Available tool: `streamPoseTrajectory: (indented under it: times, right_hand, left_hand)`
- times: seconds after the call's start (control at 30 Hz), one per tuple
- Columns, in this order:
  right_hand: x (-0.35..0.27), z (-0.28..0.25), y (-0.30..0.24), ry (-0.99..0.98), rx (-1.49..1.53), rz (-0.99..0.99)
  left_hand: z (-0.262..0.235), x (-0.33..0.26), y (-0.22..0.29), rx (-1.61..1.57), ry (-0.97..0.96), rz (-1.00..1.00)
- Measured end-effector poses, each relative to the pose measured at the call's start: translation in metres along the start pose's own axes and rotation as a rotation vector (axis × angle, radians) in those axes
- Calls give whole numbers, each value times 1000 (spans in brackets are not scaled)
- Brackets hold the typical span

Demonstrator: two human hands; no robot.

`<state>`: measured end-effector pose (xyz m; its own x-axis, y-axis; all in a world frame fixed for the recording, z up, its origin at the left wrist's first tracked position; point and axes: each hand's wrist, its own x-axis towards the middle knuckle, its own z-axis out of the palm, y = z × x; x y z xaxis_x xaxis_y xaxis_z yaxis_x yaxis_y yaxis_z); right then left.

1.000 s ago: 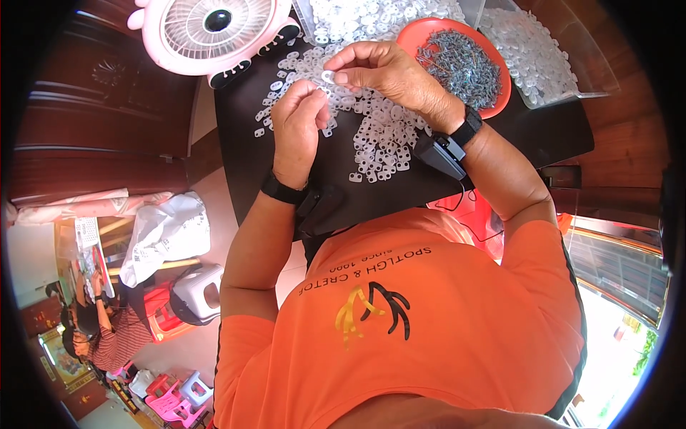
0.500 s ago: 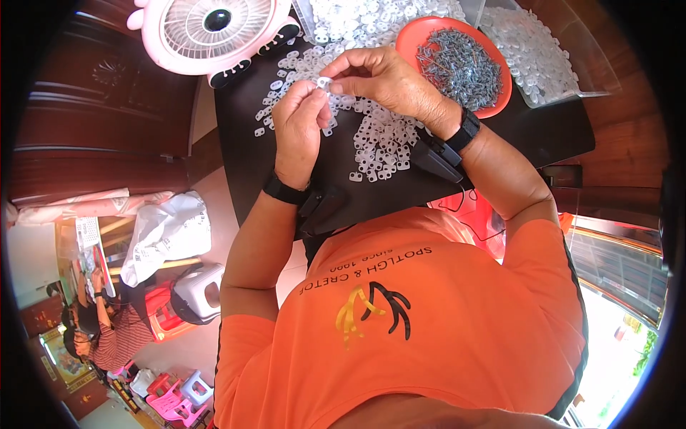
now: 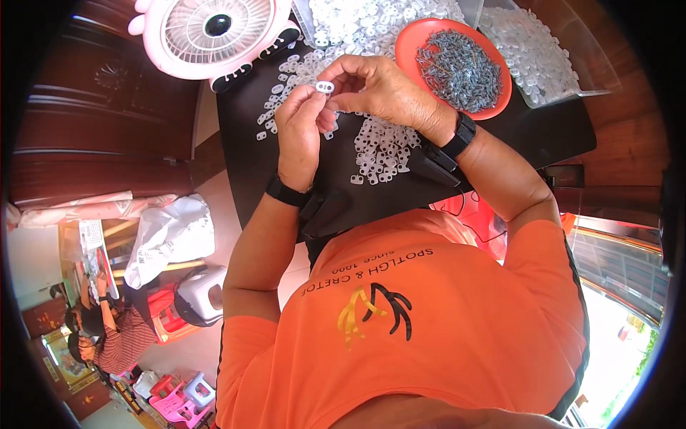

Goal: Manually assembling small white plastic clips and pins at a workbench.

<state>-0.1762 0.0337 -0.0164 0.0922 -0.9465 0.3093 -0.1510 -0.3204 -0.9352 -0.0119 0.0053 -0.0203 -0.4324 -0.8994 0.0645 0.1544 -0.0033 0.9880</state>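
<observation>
Both hands, the left hand [image 3: 300,132] and right hand [image 3: 382,89], pinch one small white plastic piece [image 3: 325,86] above the black desk [image 3: 500,139]; a loosened pinch would likely drop it among the loose white pieces [image 3: 382,146] below.

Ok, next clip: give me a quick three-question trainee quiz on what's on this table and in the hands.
1. True or false: the small white plastic piece is pinched between the fingertips of both the left hand and the right hand.
2. What does the orange dish hold? A) white plastic pieces B) small grey metal parts C) nothing
3. Fill in: at the table's far left edge stands a pink ____.

Key
1. True; it is held up above the loose pile of white pieces on the black table.
2. B; the grey metal parts fill its middle.
3. Fan.
</observation>
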Motion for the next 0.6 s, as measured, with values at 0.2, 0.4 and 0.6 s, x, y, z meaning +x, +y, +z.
streamPoseTrajectory:
  times: [0.2,0.4,0.6]
  right_hand:
    - [-4,6,-20,45,-449,-32]
    - [-4,5,-16,38,-579,-258]
    - [-6,8,-18,77,-615,-335]
  left_hand:
    - [1,0,-3,-5,2,-27]
    - [-2,2,-5,-59,-39,-48]
    - [-4,3,-4,42,-101,-38]
